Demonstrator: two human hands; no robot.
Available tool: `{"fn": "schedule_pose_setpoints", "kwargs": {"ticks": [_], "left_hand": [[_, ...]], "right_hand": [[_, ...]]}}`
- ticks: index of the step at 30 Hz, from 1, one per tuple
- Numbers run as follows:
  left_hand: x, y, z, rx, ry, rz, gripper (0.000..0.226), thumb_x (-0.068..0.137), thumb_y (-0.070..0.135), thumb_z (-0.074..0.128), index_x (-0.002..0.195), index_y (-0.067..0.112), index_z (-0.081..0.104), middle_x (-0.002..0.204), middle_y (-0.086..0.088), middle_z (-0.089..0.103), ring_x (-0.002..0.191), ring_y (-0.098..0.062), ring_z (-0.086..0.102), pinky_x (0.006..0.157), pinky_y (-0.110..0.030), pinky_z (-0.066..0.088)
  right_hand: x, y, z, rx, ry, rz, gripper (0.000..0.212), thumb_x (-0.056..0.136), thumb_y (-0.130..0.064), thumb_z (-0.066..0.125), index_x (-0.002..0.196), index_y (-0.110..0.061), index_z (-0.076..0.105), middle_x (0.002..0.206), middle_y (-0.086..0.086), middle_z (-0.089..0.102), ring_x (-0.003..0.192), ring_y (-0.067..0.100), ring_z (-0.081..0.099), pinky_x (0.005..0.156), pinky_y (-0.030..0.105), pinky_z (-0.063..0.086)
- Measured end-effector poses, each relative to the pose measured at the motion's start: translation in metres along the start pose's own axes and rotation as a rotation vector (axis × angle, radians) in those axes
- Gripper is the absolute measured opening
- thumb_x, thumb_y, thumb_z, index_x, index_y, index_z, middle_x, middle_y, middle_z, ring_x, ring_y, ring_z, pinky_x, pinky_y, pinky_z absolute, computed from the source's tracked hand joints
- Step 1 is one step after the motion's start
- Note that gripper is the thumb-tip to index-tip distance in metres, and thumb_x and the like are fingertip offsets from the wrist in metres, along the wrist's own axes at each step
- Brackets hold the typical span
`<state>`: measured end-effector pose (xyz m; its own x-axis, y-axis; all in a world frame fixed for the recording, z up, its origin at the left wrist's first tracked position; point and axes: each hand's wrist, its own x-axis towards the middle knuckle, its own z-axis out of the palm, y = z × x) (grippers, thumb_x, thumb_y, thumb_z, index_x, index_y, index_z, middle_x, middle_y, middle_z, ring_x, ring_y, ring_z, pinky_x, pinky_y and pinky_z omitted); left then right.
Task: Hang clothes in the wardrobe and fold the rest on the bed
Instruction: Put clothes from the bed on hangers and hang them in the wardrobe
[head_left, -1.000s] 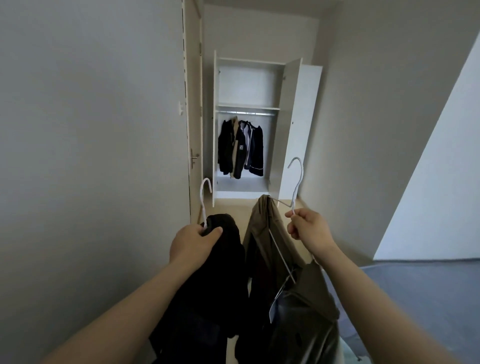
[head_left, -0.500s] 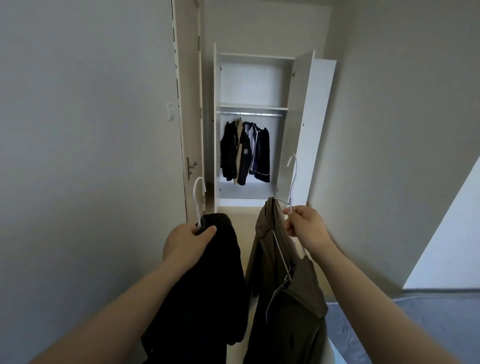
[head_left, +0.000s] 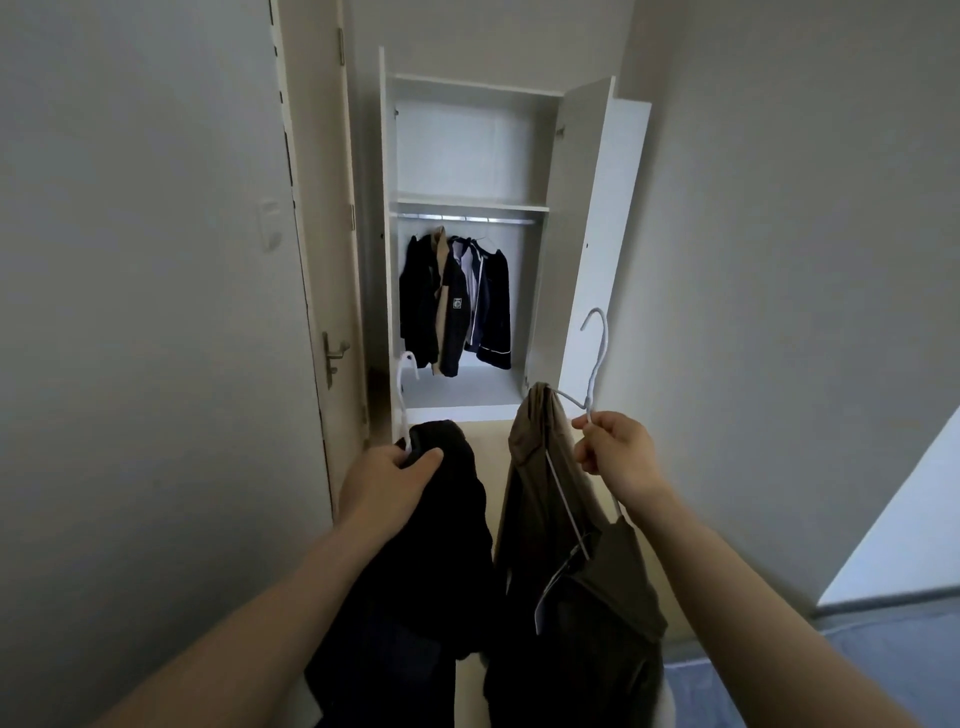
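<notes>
Left hand (head_left: 387, 480) closed around the neck of a white hanger (head_left: 404, 395), thumb across the top of a black garment (head_left: 436, 561) that drapes from it down past the forearm. Right hand (head_left: 621, 460) pinched shut on the stem of a second white hanger (head_left: 597, 358), hook pointing up; an olive garment (head_left: 561, 530) hangs from this one, one part bunched up just left of the hand, the rest falling below the wrist with a pale tag showing. Both arms reach forward, the two garments side by side, a strip of beige floor (head_left: 488, 431) between them. Straight ahead stands the white wardrobe (head_left: 470, 156), both doors open, right door (head_left: 602, 234) swung wide toward the wall. Inside, a shelf (head_left: 470, 203) above a metal rail (head_left: 467, 218); several dark clothes (head_left: 457, 301) and one tan piece hang from the rail, bunched left of centre. Left of the wardrobe, a room door with a handle (head_left: 335, 353). Bed (head_left: 883, 660) with blue-grey cover at lower right, near the right forearm.
</notes>
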<state>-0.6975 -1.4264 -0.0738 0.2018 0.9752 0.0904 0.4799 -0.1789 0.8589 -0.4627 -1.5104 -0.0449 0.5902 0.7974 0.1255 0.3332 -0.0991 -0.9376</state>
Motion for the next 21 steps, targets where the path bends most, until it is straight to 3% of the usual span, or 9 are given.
{"fn": "schedule_pose_setpoints", "kwargs": {"ticks": [3, 7, 10, 14, 18, 21], "left_hand": [[0.049, -0.005, 0.018, -0.005, -0.041, -0.015, 0.042, 0.087, 0.05, 0.059, 0.059, 0.019, 0.058, 0.054, 0.008, 0.054, 0.059, -0.012, 0.058, 0.054, -0.025, 0.036], [0.126, -0.006, 0.042, 0.022, -0.038, -0.021, 0.051, 0.087, 0.052, 0.057, 0.05, 0.02, 0.045, 0.036, 0.01, 0.039, 0.043, -0.008, 0.042, 0.051, -0.024, 0.03], [0.177, -0.003, 0.057, 0.025, -0.064, -0.047, 0.051, 0.089, 0.054, 0.053, 0.055, 0.017, 0.048, 0.047, 0.005, 0.041, 0.05, -0.013, 0.044, 0.055, -0.026, 0.032], [0.252, 0.007, 0.074, 0.06, -0.038, -0.044, 0.051, 0.09, 0.056, 0.049, 0.064, 0.013, 0.053, 0.06, -0.005, 0.046, 0.057, -0.018, 0.047, 0.056, -0.029, 0.034], [0.308, 0.01, 0.084, 0.074, -0.007, -0.008, 0.051, 0.092, 0.053, 0.049, 0.059, 0.014, 0.042, 0.056, -0.004, 0.039, 0.053, -0.017, 0.042, 0.054, -0.029, 0.03], [0.363, 0.009, 0.096, 0.062, 0.004, 0.014, 0.051, 0.093, 0.049, 0.051, 0.056, 0.017, 0.034, 0.051, 0.0, 0.032, 0.048, -0.014, 0.034, 0.052, -0.027, 0.028]], "right_hand": [[0.044, 0.007, 0.012, -0.015, 0.003, 0.003, 0.025, 0.096, -0.009, 0.042, 0.089, -0.018, 0.064, 0.054, -0.005, 0.061, 0.055, 0.014, 0.054, 0.062, 0.033, 0.048], [0.116, 0.02, 0.027, 0.017, 0.016, 0.01, 0.023, 0.095, -0.007, 0.042, 0.093, -0.013, 0.064, 0.059, -0.002, 0.061, 0.056, 0.014, 0.053, 0.061, 0.03, 0.048], [0.166, 0.025, 0.037, 0.026, -0.003, 0.017, 0.023, 0.095, -0.005, 0.042, 0.095, -0.008, 0.064, 0.061, 0.001, 0.061, 0.055, 0.013, 0.053, 0.057, 0.026, 0.048], [0.246, 0.024, 0.051, 0.005, -0.039, -0.01, 0.023, 0.096, -0.008, 0.043, 0.091, -0.001, 0.065, 0.063, 0.007, 0.062, 0.062, 0.024, 0.053, 0.066, 0.037, 0.048], [0.307, 0.025, 0.065, -0.002, -0.031, -0.024, 0.025, 0.096, -0.007, 0.044, 0.091, 0.008, 0.063, 0.064, 0.012, 0.061, 0.062, 0.027, 0.052, 0.065, 0.037, 0.046], [0.363, 0.027, 0.08, -0.005, -0.035, -0.019, 0.023, 0.095, -0.006, 0.044, 0.09, 0.003, 0.065, 0.063, 0.009, 0.061, 0.062, 0.026, 0.053, 0.064, 0.037, 0.046]]}}
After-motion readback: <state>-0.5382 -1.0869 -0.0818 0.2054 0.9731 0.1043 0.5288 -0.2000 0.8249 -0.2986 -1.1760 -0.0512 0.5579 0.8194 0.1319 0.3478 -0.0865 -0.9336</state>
